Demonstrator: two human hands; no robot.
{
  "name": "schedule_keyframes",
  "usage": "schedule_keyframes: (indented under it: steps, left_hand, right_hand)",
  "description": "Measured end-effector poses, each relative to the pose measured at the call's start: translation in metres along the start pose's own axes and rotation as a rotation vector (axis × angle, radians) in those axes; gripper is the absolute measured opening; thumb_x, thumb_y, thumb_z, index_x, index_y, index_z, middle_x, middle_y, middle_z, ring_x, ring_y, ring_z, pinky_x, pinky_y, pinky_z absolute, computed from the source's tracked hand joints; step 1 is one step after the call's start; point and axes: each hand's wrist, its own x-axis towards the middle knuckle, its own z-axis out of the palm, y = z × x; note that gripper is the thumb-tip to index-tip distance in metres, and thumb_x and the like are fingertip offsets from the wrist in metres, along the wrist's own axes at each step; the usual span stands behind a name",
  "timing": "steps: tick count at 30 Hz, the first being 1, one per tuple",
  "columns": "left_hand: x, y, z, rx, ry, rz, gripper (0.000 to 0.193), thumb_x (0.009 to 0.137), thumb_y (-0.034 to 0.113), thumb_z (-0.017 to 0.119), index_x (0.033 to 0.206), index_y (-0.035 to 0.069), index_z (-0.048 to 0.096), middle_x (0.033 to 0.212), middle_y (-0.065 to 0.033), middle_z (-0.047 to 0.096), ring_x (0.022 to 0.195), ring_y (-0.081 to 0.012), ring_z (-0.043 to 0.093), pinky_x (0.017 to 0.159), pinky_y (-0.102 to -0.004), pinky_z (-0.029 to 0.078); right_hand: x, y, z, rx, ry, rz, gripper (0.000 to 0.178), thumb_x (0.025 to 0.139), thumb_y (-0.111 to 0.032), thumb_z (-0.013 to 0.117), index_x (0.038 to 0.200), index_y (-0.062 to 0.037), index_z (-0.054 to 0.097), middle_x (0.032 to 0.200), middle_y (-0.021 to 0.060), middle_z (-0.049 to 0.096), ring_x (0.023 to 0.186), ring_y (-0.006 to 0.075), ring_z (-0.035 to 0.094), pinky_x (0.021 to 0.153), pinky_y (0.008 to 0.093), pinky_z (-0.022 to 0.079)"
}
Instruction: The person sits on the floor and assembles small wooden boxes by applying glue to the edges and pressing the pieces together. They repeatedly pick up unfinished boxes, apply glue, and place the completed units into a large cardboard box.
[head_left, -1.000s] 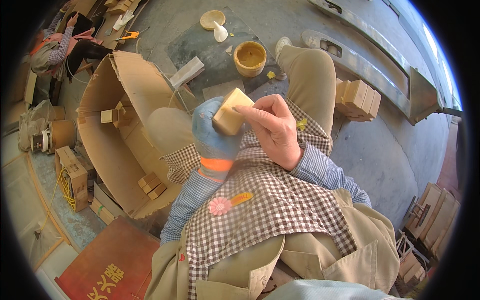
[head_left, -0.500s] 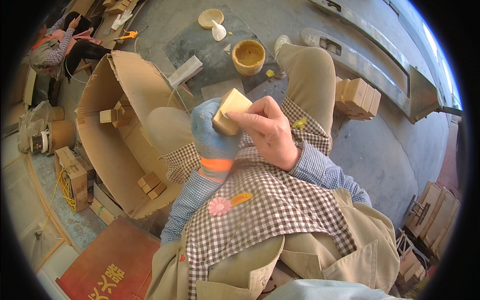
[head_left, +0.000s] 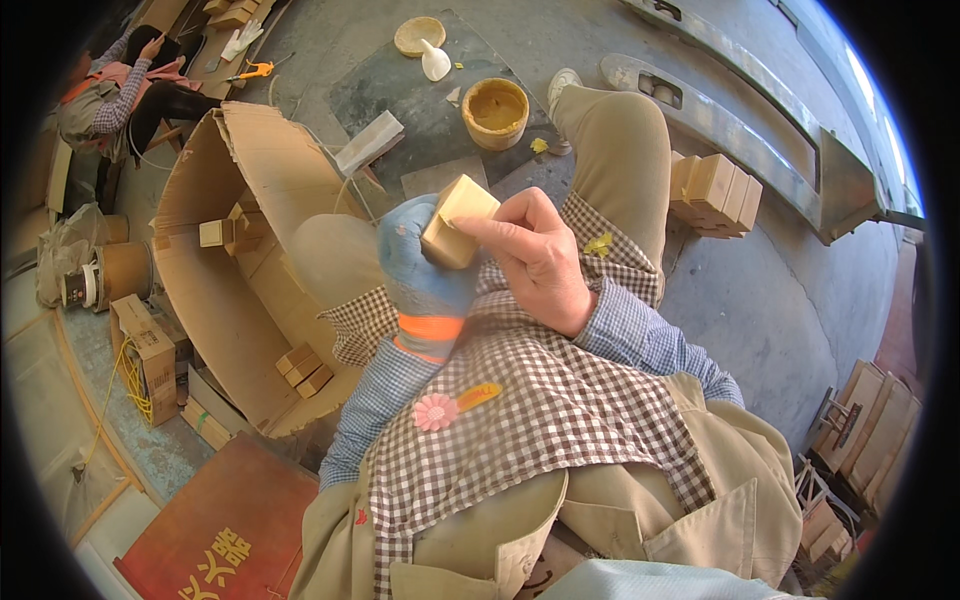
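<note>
My left hand (head_left: 408, 245), in a blue glove with an orange cuff band, grips a small pale wooden block (head_left: 460, 215) in front of my apron. The block is tilted, with one broad face turned up. My bare right hand (head_left: 545, 262) has its fingers curled, and a fingertip touches that face. A small yellowish speck shows at the contact; whether the fingers pinch anything is too small to tell. Beyond the hands, a round pot (head_left: 496, 113) of mustard-brown paste stands on a dark floor sheet (head_left: 375, 85), near a white bottle (head_left: 435, 62) and a round shallow dish (head_left: 420, 37).
On my left an open cardboard box (head_left: 205, 310) holds several wooden blocks (head_left: 303, 368). More blocks (head_left: 715, 195) are stacked beside my right knee, near a long metal frame (head_left: 740, 95). A seated person (head_left: 110, 95) is at the far left. A red box (head_left: 220, 520) lies lower left.
Both hands and the block have shifted very slightly left. The right fingertip has moved a little across the block's face, and the block remains in the gloved hand.
</note>
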Motion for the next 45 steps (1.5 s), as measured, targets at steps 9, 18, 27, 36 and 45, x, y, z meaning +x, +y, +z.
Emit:
schedule_keyframes:
  steps: [9,18,27,36,45]
  left_hand:
    - [0.002,0.001,-0.002,0.05,0.014,0.009,0.055,0.069,0.014,0.088,0.113,0.003,0.056,0.107,-0.0119,0.062,0.097,-0.0256,0.063,0.086,-0.0374,0.052]
    - [0.0,-0.002,-0.002,0.0,-0.004,-0.01,0.056,0.069,0.016,0.087,0.113,0.003,0.056,0.107,-0.0126,0.061,0.097,-0.0264,0.063,0.085,-0.0369,0.052]
    - [0.0,0.001,-0.002,0.043,0.002,0.003,0.056,0.07,0.016,0.087,0.114,0.004,0.056,0.109,-0.0129,0.061,0.097,-0.0282,0.063,0.087,-0.0378,0.051]
    - [0.001,0.002,-0.001,0.043,-0.07,-0.059,0.05,0.071,0.013,0.085,0.111,0.003,0.058,0.107,-0.0122,0.063,0.096,-0.0266,0.063,0.086,-0.0368,0.052]
    - [0.004,0.01,-0.003,-0.075,-0.021,-0.102,0.043,0.065,0.005,0.081,0.104,-0.001,0.066,0.099,-0.0121,0.07,0.089,-0.0243,0.067,0.081,-0.0356,0.054]
  right_hand:
    - [0.003,-0.001,0.001,-0.015,0.054,0.005,0.039,0.08,0.006,0.069,0.113,-0.0141,0.075,0.092,0.0064,0.054,0.077,0.0208,0.06,0.067,0.0311,0.054]
    - [-0.001,0.0,0.003,-0.012,0.002,-0.017,0.038,0.08,0.006,0.069,0.112,-0.0132,0.076,0.09,0.0069,0.055,0.078,0.0214,0.062,0.068,0.0327,0.056]
    - [0.002,0.001,0.003,0.02,0.089,0.021,0.039,0.079,0.006,0.07,0.112,-0.0148,0.076,0.09,0.0065,0.056,0.075,0.0204,0.061,0.066,0.0322,0.055]
    - [-0.001,0.001,0.005,0.092,-0.021,-0.007,0.036,0.083,0.005,0.069,0.112,-0.0152,0.076,0.089,0.0062,0.055,0.076,0.0208,0.059,0.068,0.0315,0.054]
    - [0.006,0.008,-0.01,0.008,0.156,0.057,0.03,0.089,0.0,0.069,0.115,-0.0122,0.074,0.09,0.0061,0.053,0.076,0.0192,0.055,0.068,0.0289,0.049]
